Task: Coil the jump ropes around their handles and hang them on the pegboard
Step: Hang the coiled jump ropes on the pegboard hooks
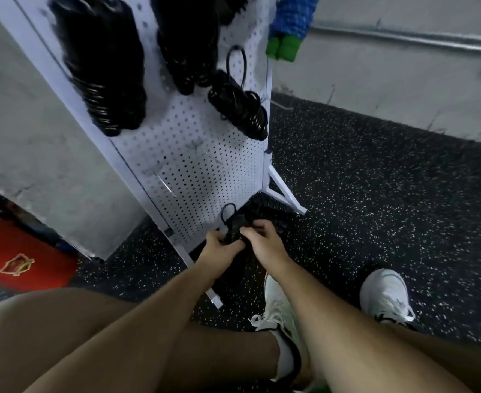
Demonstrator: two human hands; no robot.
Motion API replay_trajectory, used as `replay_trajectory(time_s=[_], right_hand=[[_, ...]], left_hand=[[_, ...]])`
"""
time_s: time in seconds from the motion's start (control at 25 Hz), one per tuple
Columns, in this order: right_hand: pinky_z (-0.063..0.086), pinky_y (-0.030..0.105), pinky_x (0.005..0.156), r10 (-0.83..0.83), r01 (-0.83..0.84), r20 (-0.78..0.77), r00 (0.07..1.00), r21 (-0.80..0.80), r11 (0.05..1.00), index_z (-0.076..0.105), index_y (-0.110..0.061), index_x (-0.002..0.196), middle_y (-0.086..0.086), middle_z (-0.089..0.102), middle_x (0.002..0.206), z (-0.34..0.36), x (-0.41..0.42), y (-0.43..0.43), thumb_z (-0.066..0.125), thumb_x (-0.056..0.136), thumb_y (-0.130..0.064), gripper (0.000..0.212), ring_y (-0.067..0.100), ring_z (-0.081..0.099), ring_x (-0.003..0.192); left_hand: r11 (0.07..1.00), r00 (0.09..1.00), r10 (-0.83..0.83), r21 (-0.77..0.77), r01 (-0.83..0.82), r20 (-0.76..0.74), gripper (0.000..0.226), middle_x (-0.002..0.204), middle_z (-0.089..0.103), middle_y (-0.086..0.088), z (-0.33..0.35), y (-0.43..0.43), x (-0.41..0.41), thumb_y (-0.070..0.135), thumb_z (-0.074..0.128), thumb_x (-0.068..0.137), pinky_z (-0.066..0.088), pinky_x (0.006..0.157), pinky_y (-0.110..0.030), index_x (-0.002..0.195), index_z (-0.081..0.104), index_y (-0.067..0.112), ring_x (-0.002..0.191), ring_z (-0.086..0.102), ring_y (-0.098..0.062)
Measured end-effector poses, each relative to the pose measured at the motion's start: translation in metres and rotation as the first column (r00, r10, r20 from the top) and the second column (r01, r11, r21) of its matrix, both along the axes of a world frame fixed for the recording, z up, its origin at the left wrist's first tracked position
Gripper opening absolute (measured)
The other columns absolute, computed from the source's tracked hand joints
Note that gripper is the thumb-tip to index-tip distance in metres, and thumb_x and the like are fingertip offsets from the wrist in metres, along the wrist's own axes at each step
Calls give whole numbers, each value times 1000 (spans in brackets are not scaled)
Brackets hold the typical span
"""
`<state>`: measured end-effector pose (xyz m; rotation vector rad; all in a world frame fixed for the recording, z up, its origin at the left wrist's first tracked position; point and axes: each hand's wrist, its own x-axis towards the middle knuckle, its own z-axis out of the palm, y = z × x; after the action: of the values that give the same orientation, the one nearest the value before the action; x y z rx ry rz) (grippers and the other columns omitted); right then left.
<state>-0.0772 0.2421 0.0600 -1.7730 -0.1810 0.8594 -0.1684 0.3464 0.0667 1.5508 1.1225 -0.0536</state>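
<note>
Crouched low, my left hand [219, 247] and right hand [265, 241] are pressed close together, both clamped on the black jump rope [235, 232]. I'm pinning its turns tight so the bundle can't spring loose, its end loop [228, 211] left free, I'd guess for hanging. Just beyond, more black rope [269, 206] sits on the floor [375, 194] at the foot of the pegboard [205, 171] — higher up, a bare hook [164, 182] waits below the coiled ropes [238, 107] already hung.

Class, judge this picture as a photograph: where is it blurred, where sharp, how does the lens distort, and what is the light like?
Head view: the hung ropes high on the pegboard are smeared; head view: the left hand and right hand gripping the jump rope are sharper; head view: the wide lens slants the pegboard's frame; head view: dim, even light, no strong glare.
</note>
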Motion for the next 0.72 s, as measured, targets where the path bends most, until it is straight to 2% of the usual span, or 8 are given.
replay_trajectory(time_s=[0.12, 0.24, 0.32, 0.4, 0.48, 0.6, 0.72], right_hand=[[45, 18, 77, 71, -72, 20, 997, 62, 995, 51, -31, 132, -8, 61, 118, 41, -10, -5, 77, 84, -39, 55, 11, 60, 106], [41, 3, 64, 85, -101, 127, 988, 119, 988, 53, -32, 125, -16, 60, 109, 66, -22, -7, 81, 83, -33, 51, 5, 59, 103], [40, 1, 66, 88, -119, 207, 974, 144, 982, 55, -30, 128, -13, 63, 113, 78, -31, -5, 81, 83, -32, 52, 8, 61, 110], [39, 4, 74, 106, -156, 275, 956, 169, 973, 54, -31, 134, -10, 63, 122, 93, -41, 0, 81, 82, -37, 59, 9, 59, 115], [40, 8, 83, 133, -202, 329, 935, 185, 962, 52, -34, 138, -12, 61, 128, 107, -48, 6, 80, 82, -43, 64, 7, 56, 119], [43, 23, 103, 143, -237, 413, 900, 186, 954, 51, -40, 139, -14, 59, 136, 121, -54, 19, 78, 81, -52, 65, 7, 54, 124], [42, 24, 102, 160, -253, 434, 887, 165, 953, 53, -38, 137, -11, 60, 136, 122, -55, 36, 74, 85, -52, 58, 11, 55, 125]], left_hand=[[993, 988, -99, 79, 90, 121, 48, 107, 63, 0, 36, -12, -18, 24, 72, 84, 56, 76, -35, 121, 43, 21, 85, 65, -13], [978, 972, -86, 205, 40, 217, 39, 114, 65, 5, 63, -18, -29, 16, 68, 85, 56, 86, -34, 120, 53, 24, 97, 64, -9], [968, 951, -57, 250, -21, 304, 35, 117, 65, 9, 76, -24, -39, 14, 63, 90, 54, 89, -31, 122, 56, 26, 107, 62, -10], [950, 930, -25, 299, -93, 367, 32, 115, 65, 12, 86, -29, -50, 23, 58, 90, 54, 91, -31, 122, 57, 29, 110, 62, -9], [929, 903, 16, 328, -173, 430, 39, 114, 67, 10, 94, -30, -61, 32, 54, 84, 56, 93, -37, 123, 58, 29, 106, 65, -10], [909, 875, 57, 337, -244, 480, 47, 115, 69, 7, 103, -26, -70, 33, 52, 83, 58, 91, -39, 129, 57, 27, 105, 67, -12], [909, 887, 81, 331, -252, 454, 49, 115, 70, 6, 106, -18, -69, 35, 50, 84, 61, 83, -38, 132, 56, 32, 101, 69, -14]])
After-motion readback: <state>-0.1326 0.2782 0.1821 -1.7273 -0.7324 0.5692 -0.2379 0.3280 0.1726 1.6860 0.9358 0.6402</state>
